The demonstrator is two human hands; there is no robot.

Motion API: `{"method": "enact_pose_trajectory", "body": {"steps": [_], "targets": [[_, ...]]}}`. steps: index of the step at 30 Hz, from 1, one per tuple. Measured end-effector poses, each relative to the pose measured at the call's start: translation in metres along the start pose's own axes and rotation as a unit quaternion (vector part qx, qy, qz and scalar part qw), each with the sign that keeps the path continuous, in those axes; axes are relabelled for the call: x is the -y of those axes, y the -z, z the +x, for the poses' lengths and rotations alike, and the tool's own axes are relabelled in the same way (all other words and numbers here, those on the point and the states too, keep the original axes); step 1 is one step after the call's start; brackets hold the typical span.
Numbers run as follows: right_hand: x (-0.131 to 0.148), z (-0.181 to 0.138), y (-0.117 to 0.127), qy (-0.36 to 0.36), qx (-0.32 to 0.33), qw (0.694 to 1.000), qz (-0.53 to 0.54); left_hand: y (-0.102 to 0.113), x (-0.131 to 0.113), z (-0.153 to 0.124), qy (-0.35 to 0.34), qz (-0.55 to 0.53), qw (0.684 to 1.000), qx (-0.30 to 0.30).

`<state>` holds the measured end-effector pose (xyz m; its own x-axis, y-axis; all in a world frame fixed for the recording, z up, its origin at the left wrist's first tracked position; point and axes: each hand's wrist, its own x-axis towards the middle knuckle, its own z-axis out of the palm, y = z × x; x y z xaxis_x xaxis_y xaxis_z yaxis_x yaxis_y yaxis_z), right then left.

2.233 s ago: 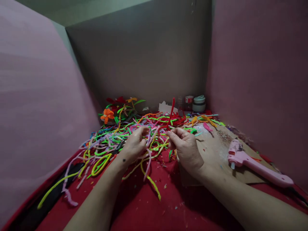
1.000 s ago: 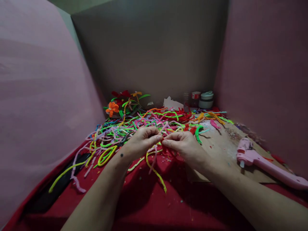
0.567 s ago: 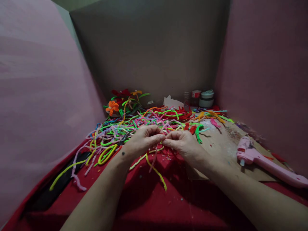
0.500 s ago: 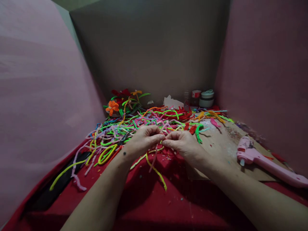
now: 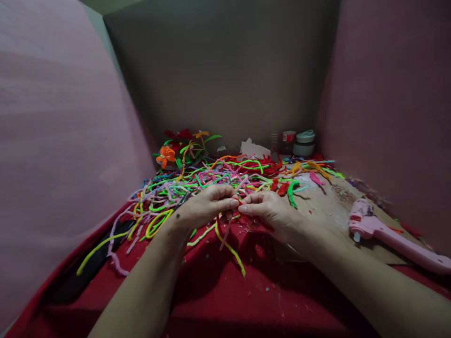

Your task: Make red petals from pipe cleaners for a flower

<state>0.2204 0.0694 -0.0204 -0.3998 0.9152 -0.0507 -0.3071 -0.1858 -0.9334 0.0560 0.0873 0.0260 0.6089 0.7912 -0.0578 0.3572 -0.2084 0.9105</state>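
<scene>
My left hand point(image 5: 206, 206) and my right hand point(image 5: 269, 211) meet fingertip to fingertip over the red cloth point(image 5: 225, 291). Both pinch a small red pipe cleaner piece point(image 5: 237, 213) between thumbs and fingers; most of it is hidden by the fingers. Just behind the hands spreads a heap of coloured pipe cleaners point(image 5: 197, 180), green, pink, yellow and orange. A yellow strand point(image 5: 230, 249) trails toward me below the hands.
A pink glue gun point(image 5: 384, 232) lies on a cardboard sheet point(image 5: 327, 211) at the right. Pipe cleaner flowers point(image 5: 176, 150) stand at the back left, small jars point(image 5: 298, 143) at the back right. Pink and grey panels wall the space on three sides.
The red pipe cleaner that stood upright between my hands has been folded down. My hands came together at the fingertips and sank lower, close to the cloth.
</scene>
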Motion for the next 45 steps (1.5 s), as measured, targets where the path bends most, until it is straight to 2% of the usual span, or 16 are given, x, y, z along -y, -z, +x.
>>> {"method": "enact_pose_trajectory", "body": {"steps": [6,8,13,16,21,25,31,37,42,45], "targets": [[-0.004,0.004,0.003,0.008,0.049,0.999,-0.007,0.003,-0.001,-0.002,-0.004,0.024,0.999,0.03],[-0.003,0.004,0.003,0.017,0.045,0.998,-0.029,0.003,-0.002,-0.003,-0.007,0.053,0.998,0.031],[-0.001,-0.001,0.001,0.03,0.004,0.994,-0.105,0.003,-0.001,-0.002,0.003,0.085,0.996,0.026],[-0.001,-0.002,0.003,0.044,0.023,0.99,-0.132,0.004,0.002,0.001,0.003,0.08,0.997,0.022],[-0.001,-0.001,0.007,0.053,0.06,0.986,-0.145,0.004,0.003,0.001,-0.006,0.153,0.988,-0.004],[0.003,-0.003,0.004,0.03,0.035,0.985,-0.166,0.001,-0.003,0.0,0.012,0.147,0.989,-0.018],[0.008,-0.006,-0.003,0.01,0.013,0.993,-0.118,-0.002,-0.001,0.002,0.002,0.063,0.998,-0.024],[0.006,0.002,0.002,0.08,-0.074,0.993,-0.049,0.003,-0.002,0.003,0.023,0.025,0.998,-0.051],[0.003,0.008,0.008,0.089,-0.124,0.988,0.019,-0.001,-0.005,0.003,0.057,0.045,0.997,-0.012],[0.0,0.008,0.009,0.096,-0.134,0.986,0.025,-0.002,-0.002,0.004,0.052,0.021,0.998,0.006]]}}
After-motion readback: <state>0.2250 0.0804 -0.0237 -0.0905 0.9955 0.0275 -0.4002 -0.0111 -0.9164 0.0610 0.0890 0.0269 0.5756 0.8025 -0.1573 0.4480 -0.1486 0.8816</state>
